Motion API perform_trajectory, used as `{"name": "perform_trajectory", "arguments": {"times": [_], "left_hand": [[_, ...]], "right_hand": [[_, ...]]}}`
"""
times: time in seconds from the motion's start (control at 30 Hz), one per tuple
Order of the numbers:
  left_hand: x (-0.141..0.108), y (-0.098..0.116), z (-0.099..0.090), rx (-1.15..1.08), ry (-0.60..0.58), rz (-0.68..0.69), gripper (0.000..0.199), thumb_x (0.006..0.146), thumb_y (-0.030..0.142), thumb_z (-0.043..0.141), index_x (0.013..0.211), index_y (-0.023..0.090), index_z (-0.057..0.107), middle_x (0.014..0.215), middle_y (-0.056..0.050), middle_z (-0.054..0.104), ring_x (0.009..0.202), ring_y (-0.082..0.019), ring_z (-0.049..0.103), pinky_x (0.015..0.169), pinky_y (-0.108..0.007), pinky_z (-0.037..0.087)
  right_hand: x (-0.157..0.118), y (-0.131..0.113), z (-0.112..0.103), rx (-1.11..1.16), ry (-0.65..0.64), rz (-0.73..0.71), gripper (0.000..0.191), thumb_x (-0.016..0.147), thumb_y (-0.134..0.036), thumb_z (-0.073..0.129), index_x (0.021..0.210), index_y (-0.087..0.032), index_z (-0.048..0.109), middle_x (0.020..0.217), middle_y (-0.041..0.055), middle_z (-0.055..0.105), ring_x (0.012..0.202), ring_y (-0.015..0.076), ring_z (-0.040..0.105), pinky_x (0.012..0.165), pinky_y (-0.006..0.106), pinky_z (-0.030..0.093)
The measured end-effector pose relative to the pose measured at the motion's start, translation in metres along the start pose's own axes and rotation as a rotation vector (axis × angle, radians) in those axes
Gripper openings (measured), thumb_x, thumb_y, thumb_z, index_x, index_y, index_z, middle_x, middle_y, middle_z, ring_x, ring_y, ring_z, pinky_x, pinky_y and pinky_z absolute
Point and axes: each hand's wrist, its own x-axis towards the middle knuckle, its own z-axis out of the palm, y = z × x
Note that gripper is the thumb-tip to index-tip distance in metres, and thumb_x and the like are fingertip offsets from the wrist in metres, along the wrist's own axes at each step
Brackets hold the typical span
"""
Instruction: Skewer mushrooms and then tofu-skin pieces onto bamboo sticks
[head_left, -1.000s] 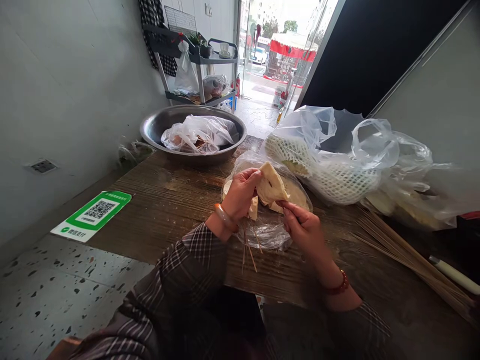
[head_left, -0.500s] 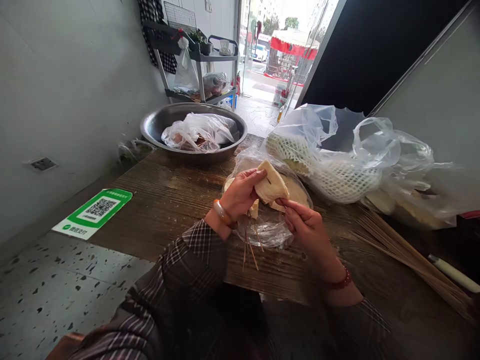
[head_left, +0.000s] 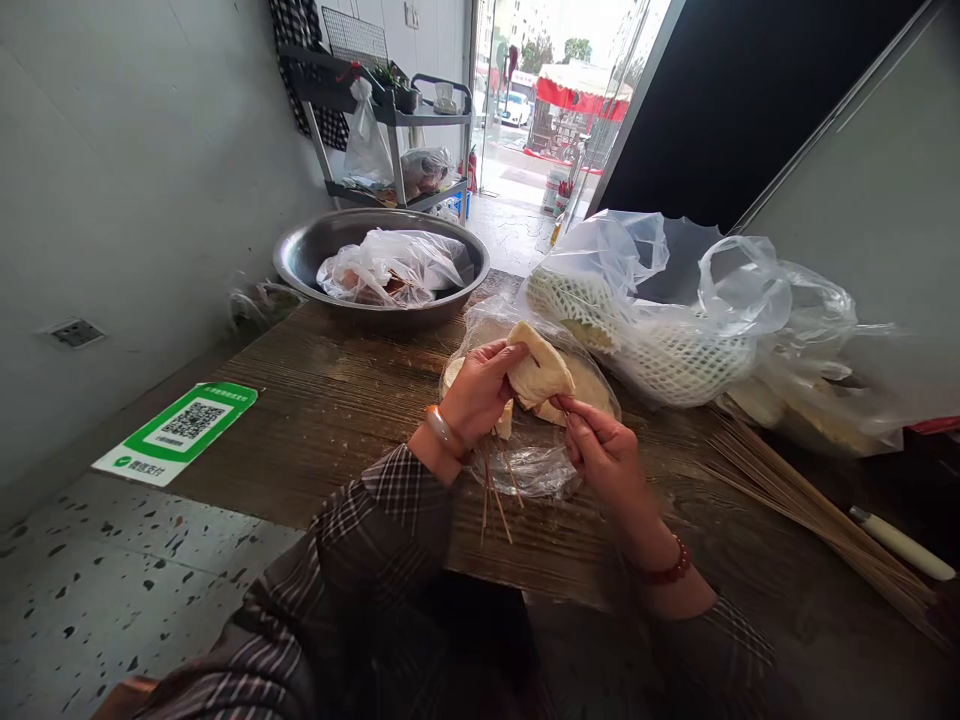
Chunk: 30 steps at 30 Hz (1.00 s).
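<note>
My left hand (head_left: 480, 392) grips a pale yellow, flat, soft piece of food (head_left: 541, 366), perhaps tofu skin or flatbread, thumb on top. A short dark mark, like a bit of stick, shows on its face. At the piece's lower right corner, my right hand (head_left: 604, 450) pinches the end of a thin skewer, mostly hidden by the fingers. Beneath both hands lies a clear plastic bag (head_left: 536, 470) with more pale pieces (head_left: 589, 385) on it. Several thin skewers (head_left: 495, 500) stick out towards me below my left hand, by another pale piece (head_left: 505, 420).
A steel basin (head_left: 289, 262) with a plastic bag (head_left: 401, 262) stands at the back left of the wooden table (head_left: 315, 370). Bags with foam-netted goods (head_left: 660, 360) are at the right. Loose skewers (head_left: 795, 490) and a pale-handled tool (head_left: 904, 545) lie at right; a QR-code card (head_left: 180, 430) at left.
The whole view has shifted slightly. Both hands keep their hold on the pale piece and the skewer, with hardly any visible movement between them.
</note>
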Motion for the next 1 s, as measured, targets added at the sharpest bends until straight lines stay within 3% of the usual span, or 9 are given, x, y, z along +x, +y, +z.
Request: {"name": "perform_trajectory", "arguments": {"times": [0.17, 0.43, 0.73, 1.0], "left_hand": [[0.0, 0.004, 0.0, -0.014, -0.005, 0.005, 0.03, 0.067, 0.03, 0.084, 0.086, 0.01, 0.071, 0.078, -0.004, 0.07, 0.07, -0.013, 0.064, 0.066, -0.025, 0.051], [-0.002, 0.007, 0.0, -0.019, -0.052, -0.049, 0.025, 0.07, 0.023, 0.08, 0.088, 0.011, 0.069, 0.08, -0.004, 0.069, 0.072, -0.013, 0.063, 0.066, -0.025, 0.052], [-0.002, 0.007, 0.002, 0.14, -0.073, 0.035, 0.016, 0.073, 0.023, 0.077, 0.081, 0.011, 0.072, 0.077, -0.004, 0.069, 0.069, -0.011, 0.061, 0.066, -0.025, 0.05], [-0.002, 0.005, 0.006, 0.24, -0.014, 0.11, 0.016, 0.07, 0.023, 0.078, 0.081, 0.012, 0.072, 0.078, -0.003, 0.07, 0.07, -0.011, 0.06, 0.065, -0.023, 0.047]], "right_hand": [[0.001, -0.002, 0.0, -0.001, -0.013, 0.016, 0.038, 0.091, -0.041, 0.061, 0.116, -0.015, 0.073, 0.059, -0.0026, 0.054, 0.048, 0.0083, 0.036, 0.043, 0.023, 0.03], [0.001, -0.002, -0.003, 0.029, -0.005, 0.029, 0.037, 0.09, -0.042, 0.062, 0.117, -0.019, 0.074, 0.085, 0.0052, 0.07, 0.05, 0.0071, 0.039, 0.041, 0.023, 0.031], [0.006, -0.002, -0.012, -0.1, -0.053, 0.003, 0.039, 0.091, -0.044, 0.061, 0.115, -0.017, 0.075, 0.076, 0.0034, 0.069, 0.051, 0.0079, 0.04, 0.046, 0.025, 0.035], [0.007, -0.009, -0.015, -0.191, -0.047, -0.022, 0.041, 0.091, -0.043, 0.06, 0.113, -0.013, 0.075, 0.058, -0.0029, 0.055, 0.05, 0.0091, 0.041, 0.049, 0.025, 0.036]]}}
